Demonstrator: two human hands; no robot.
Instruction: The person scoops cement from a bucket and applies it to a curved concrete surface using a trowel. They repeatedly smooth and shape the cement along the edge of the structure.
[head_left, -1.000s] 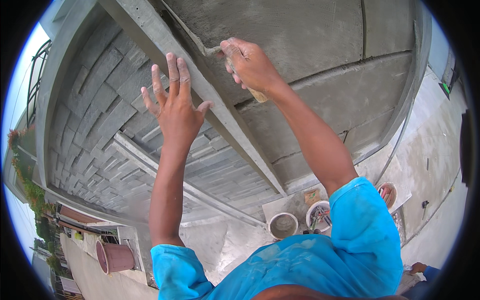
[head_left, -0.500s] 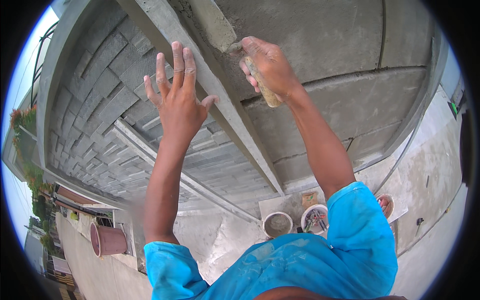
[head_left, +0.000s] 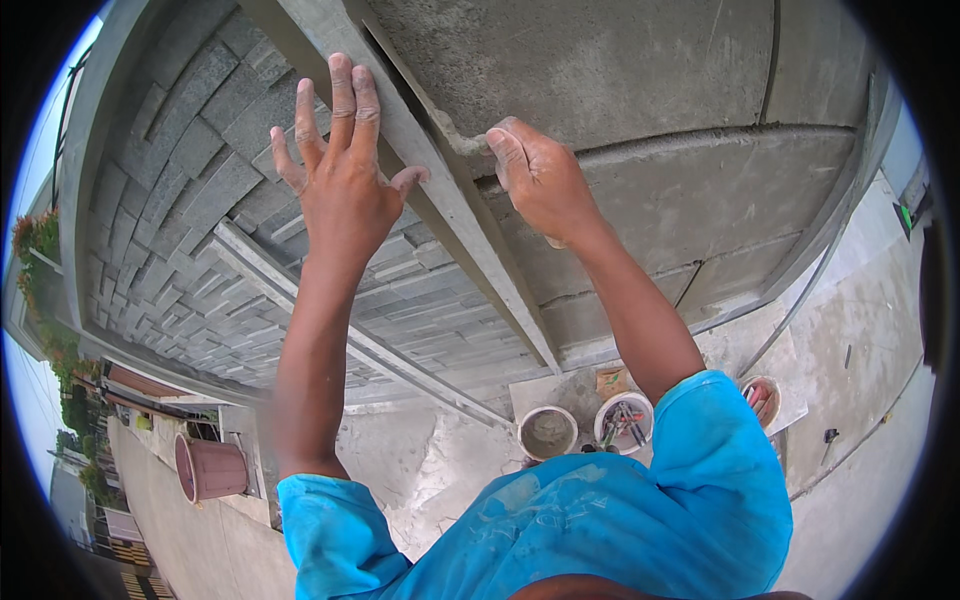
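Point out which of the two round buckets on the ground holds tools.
The white-rimmed bucket on the right, nearest the person's blue right sleeve, holds several tool handles. The grey bucket beside it, to the left, shows only grey mortar-like fill.

Two hands are raised against the wall: the left hand (head_left: 345, 185) spread open with five fingers showing, and the right hand (head_left: 540, 180) further right, closed over a lump of grey mortar (head_left: 462, 150). Three round buckets stand on the ground near the foot of the wall: one holding grey mix (head_left: 547, 432), one holding tools (head_left: 622, 420) just beside it, and a third (head_left: 762, 398) partly hidden to the right. One pinkish bin (head_left: 210, 468) stands far to the left. Two blue sleeves (head_left: 335, 535) show at the near edge.
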